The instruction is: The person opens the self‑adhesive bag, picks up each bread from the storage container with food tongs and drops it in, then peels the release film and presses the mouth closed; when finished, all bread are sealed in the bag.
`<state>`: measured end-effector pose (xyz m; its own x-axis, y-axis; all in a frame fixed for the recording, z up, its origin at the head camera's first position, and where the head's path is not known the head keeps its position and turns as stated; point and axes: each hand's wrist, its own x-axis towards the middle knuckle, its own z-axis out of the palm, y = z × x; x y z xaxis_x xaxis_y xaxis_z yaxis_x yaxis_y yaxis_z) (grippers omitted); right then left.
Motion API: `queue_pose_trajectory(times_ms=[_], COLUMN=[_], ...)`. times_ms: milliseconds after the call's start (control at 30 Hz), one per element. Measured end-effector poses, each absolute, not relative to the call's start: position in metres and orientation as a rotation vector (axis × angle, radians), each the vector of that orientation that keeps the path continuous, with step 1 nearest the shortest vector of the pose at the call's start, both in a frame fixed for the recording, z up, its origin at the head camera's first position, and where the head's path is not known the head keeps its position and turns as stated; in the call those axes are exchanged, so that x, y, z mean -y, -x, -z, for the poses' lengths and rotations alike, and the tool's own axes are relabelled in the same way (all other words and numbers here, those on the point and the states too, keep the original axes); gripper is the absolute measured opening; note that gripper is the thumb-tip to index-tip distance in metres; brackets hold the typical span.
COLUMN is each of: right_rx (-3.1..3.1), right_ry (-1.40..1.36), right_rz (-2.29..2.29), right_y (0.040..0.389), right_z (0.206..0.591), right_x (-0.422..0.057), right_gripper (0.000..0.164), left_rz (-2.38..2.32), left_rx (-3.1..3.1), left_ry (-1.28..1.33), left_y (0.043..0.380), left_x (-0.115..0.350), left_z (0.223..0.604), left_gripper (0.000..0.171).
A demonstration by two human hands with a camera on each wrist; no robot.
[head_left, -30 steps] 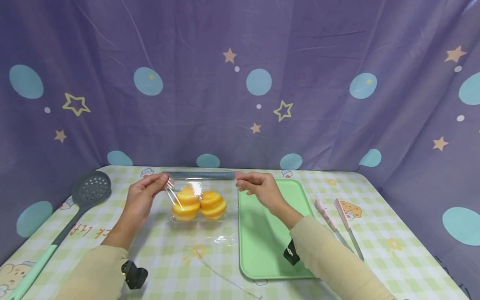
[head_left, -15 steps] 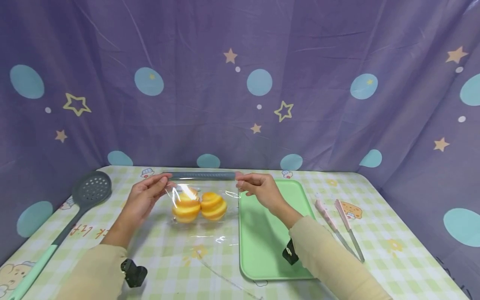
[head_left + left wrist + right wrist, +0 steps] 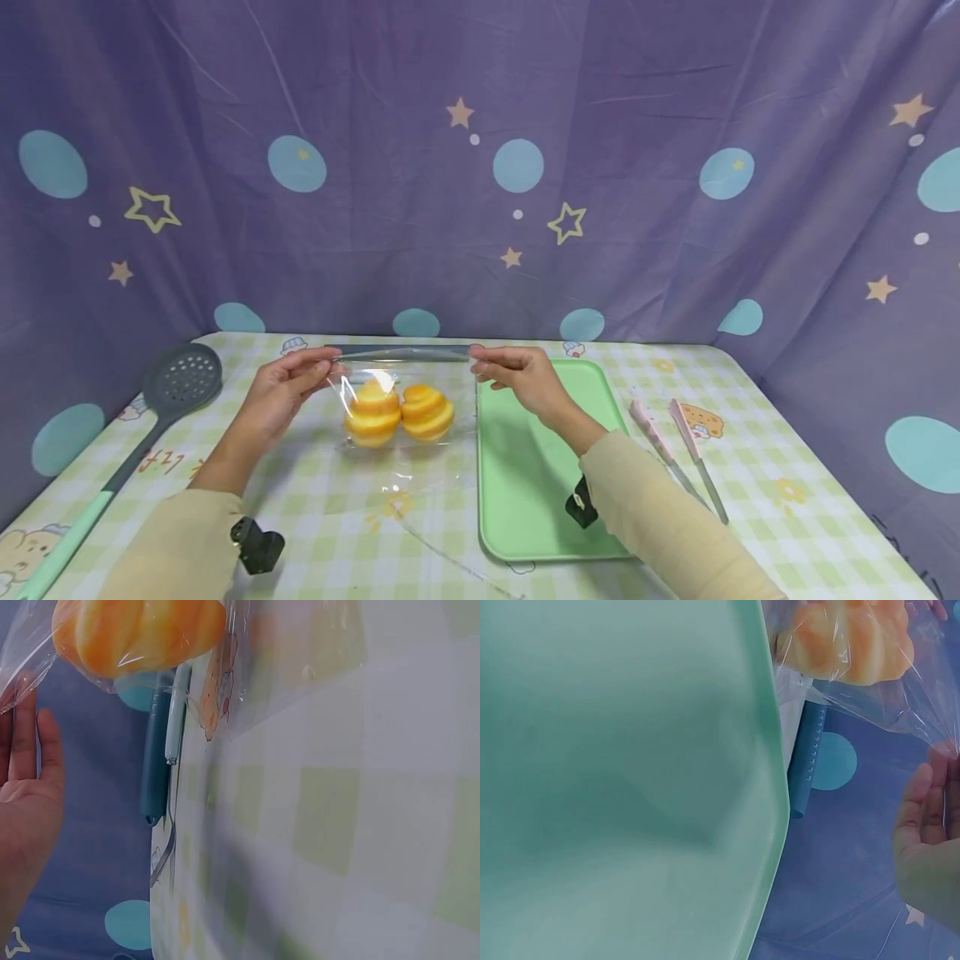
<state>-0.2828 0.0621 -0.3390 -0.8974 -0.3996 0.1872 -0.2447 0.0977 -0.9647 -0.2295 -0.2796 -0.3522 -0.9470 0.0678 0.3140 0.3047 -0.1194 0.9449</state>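
A clear plastic bag [image 3: 408,372] hangs between my two hands over the checked tablecloth. Two yellow-orange bread rolls [image 3: 372,417] show through its film, side by side. At the bag's upper left corner, my left hand [image 3: 279,400] pinches the film between thumb and fingers. The opposite corner is pinched by my right hand [image 3: 519,381], above the edge of a green tray [image 3: 547,500]. Folds of film and part of a roll [image 3: 139,634] appear near the left fingers in the left wrist view. In the right wrist view, the film [image 3: 922,724] is drawn to the right fingertips.
A grey slotted turner [image 3: 183,379] with a mint handle lies at the left. Behind the bag stretches a long dark bar [image 3: 408,352]. Two pink-handled utensils [image 3: 686,433], perhaps tongs, lie right of the tray. A purple curtain [image 3: 480,275] hangs behind the table.
The film near my left hand, bunched in bright folds a second ago, is now spread flatter across the rolls. Both hands keep nearly the same place; the left forearm has shifted slightly left.
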Motion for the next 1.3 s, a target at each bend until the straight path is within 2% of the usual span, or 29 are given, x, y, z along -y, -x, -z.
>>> queue_pose_trajectory(times_ms=[367, 667, 900, 1067, 1300], right_rx=[-2.275, -2.331, -2.282, -2.193, -2.204], right_ry=[0.687, 0.743, 0.757, 0.759, 0.729], right_rz=[1.957, 1.896, 1.897, 1.946, 1.931], right_y=[0.2834, 0.2822, 0.2832, 0.2838, 0.2828], right_z=[0.3411, 0.3416, 0.3429, 0.3433, 0.3429], right_x=[-0.0595, -0.062, -0.0649, -0.0665, -0.0659], right_gripper=[0.021, 0.025, 0.025, 0.03, 0.038], left_rz=[1.966, 1.952, 1.812, 1.708, 1.745], left_rx=[2.164, 2.111, 2.199, 2.265, 2.228], left_ry=[0.437, 0.569, 0.413, 0.341, 0.375], left_y=[0.228, 0.2302, 0.229, 0.2273, 0.2282], left_x=[0.283, 0.2829, 0.2794, 0.278, 0.2793], left_z=[0.3459, 0.345, 0.345, 0.346, 0.3489], left_gripper=[0.017, 0.035, 0.02, 0.024, 0.026])
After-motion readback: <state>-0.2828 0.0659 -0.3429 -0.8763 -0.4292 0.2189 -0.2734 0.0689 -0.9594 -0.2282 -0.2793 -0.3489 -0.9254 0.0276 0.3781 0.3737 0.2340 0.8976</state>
